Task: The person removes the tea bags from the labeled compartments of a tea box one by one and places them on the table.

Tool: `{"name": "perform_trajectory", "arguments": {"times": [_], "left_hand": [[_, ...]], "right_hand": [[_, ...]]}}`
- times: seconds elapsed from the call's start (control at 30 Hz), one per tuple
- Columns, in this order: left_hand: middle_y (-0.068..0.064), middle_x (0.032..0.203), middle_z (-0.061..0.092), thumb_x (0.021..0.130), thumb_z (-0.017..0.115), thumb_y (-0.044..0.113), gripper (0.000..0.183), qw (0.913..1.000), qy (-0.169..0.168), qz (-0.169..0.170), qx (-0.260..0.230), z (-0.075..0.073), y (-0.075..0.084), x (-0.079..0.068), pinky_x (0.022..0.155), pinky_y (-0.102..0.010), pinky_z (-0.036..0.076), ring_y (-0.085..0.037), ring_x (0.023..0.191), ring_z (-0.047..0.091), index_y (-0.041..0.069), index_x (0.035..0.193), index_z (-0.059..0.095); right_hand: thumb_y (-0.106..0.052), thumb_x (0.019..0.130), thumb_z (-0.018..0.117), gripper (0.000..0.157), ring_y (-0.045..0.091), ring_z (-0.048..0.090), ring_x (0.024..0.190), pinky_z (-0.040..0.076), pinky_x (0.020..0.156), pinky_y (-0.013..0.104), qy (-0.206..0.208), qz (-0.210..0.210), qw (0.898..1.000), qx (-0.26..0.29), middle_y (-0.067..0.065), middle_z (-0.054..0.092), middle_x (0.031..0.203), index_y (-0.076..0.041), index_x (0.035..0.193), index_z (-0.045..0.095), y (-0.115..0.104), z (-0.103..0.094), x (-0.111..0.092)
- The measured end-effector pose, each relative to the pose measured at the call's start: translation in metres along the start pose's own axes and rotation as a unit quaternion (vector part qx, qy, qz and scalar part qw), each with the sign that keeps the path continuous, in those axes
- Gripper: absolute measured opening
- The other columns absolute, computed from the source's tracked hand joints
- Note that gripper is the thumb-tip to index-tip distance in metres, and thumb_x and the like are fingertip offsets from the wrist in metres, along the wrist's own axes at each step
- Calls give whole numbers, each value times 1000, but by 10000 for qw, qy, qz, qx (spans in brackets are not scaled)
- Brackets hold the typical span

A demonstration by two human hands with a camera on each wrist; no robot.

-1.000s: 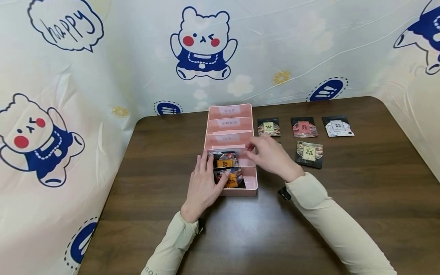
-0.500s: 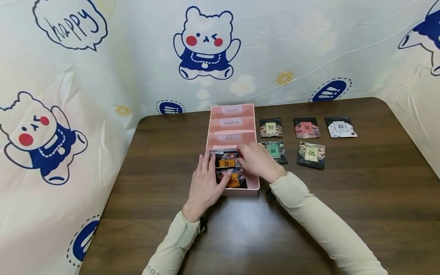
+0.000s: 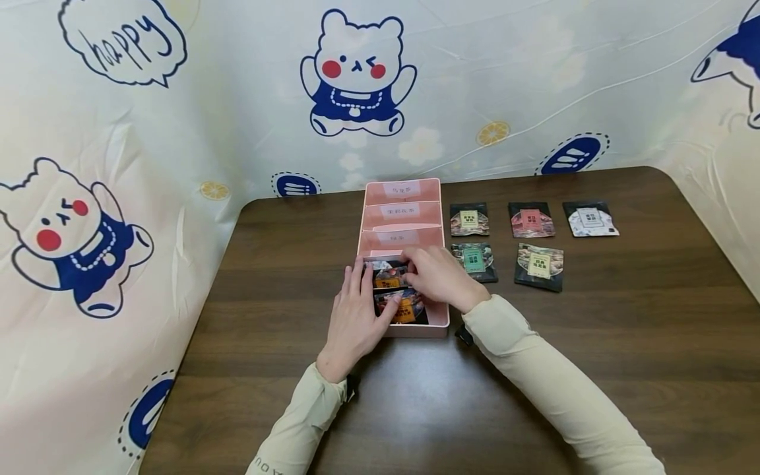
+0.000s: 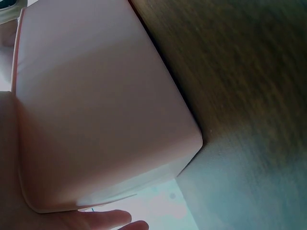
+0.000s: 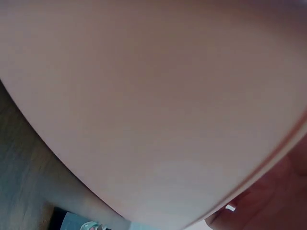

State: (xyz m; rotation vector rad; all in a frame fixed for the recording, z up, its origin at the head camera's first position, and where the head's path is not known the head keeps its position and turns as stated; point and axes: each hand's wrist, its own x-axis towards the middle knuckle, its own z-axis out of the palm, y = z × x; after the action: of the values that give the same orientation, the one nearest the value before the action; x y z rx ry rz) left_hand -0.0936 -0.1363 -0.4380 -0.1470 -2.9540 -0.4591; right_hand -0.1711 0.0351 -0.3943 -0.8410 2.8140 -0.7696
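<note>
A pink divided box [image 3: 415,331] stands on the table, its far compartments bearing paper labels. Black tea sachets with orange labels sit in the two nearest compartments: a rear sachet [image 3: 387,280] and a front sachet [image 3: 410,309]. My left hand [image 3: 354,323] rests along the box's left side, fingers straight, its thumb over the front sachet. In the left wrist view, fingers [image 4: 105,219] show beyond the box's rim. My right hand [image 3: 442,277] reaches over the right wall and pinches the rear sachet's right edge; its fingertips are partly hidden. The box wall fills most of the right wrist view.
To the box's right lie several loose sachets: a pale-green-labelled one [image 3: 469,220], a red-labelled one [image 3: 531,220], a white one [image 3: 590,219], a green one [image 3: 473,261] and a yellow-green-labelled one [image 3: 539,266]. A printed cloth [image 3: 451,86] hangs behind the table.
My right hand has moved left from the box's right wall to the rear sachet, uncovering the green sachet on the table. The rear sachet has shifted slightly. The left hand stays in place.
</note>
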Motion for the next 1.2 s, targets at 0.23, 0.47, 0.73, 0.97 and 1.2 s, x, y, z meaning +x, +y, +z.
{"name": "perform_trajectory", "arguments": {"times": [0.23,0.47,0.73,0.97,1.2], "left_hand": [[-8,150,14,84,29,67,83,10000,-6,12,14,-1,0,0,94,-54,36,-34,136,18,7,140,27],[-7,150,15,84,31,66,82,10000,61,1,-15,0,0,0,93,-54,36,-33,136,18,8,142,24],[-8,150,16,84,32,65,81,10000,78,-15,-48,-1,0,-1,93,-55,36,-34,135,19,7,141,26],[-7,150,15,84,32,65,81,10000,62,-12,-15,-2,0,-2,93,-55,36,-34,135,19,7,141,26],[-6,151,13,85,33,64,80,10000,66,-42,-32,-2,0,-2,94,-54,36,-33,136,19,7,141,26]], "right_hand": [[-20,82,62,14,12,53,69,44,64,31,-273,-167,9992,-247,-3,61,82,-13,94,64,-5,1,4],[-17,85,57,8,11,53,65,43,63,28,-581,-351,9975,-190,-4,60,78,-16,86,65,-13,1,8],[-15,86,55,10,9,52,58,42,60,25,-773,-334,9964,-118,-5,58,72,-17,82,64,-17,2,10],[-16,87,55,10,9,52,58,42,60,25,-757,-304,9966,-126,-5,57,72,-17,84,64,-16,2,9],[-15,86,55,9,10,52,62,42,62,27,-574,-408,9971,-273,-5,57,71,-17,82,64,-15,3,8]]}}
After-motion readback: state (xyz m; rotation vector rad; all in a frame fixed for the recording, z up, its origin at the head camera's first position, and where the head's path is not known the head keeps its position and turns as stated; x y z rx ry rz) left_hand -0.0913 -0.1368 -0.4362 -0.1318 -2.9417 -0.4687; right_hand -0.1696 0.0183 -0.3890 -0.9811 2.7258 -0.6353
